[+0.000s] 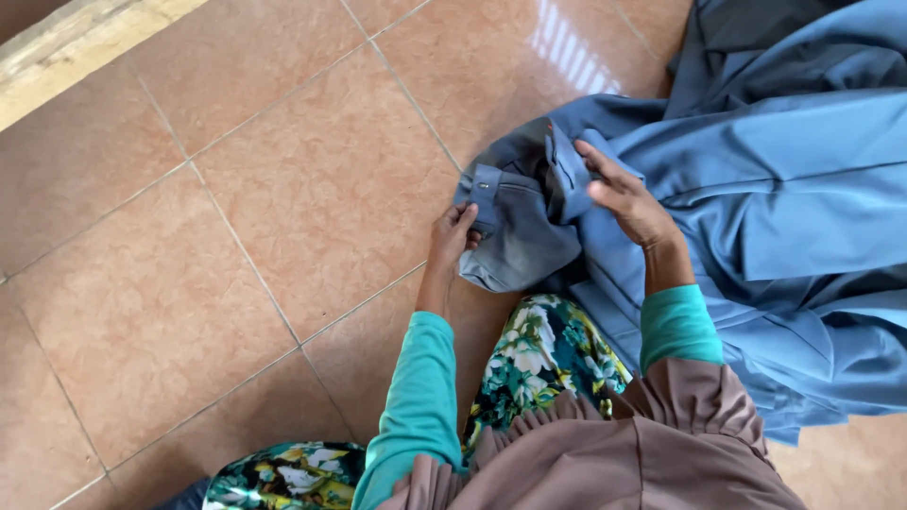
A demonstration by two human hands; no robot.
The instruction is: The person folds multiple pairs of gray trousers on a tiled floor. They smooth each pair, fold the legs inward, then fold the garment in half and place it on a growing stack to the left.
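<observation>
A large blue garment [794, 179] lies spread on the tiled floor at the right. Its waistband end [515, 222], greyer on the inside, is bunched up near the middle of the view. My left hand [453, 236] pinches the edge of that bunched end beside a small tab with a button. My right hand [624, 194] grips a fold of the same cloth just to the right. Both arms wear teal sleeves.
Glossy orange-brown floor tiles [265, 217] fill the left and middle. A pale wooden sill or step [76, 42] runs along the top left corner. My knees in floral cloth [539, 354] and a brown gathered top [652, 444] are at the bottom.
</observation>
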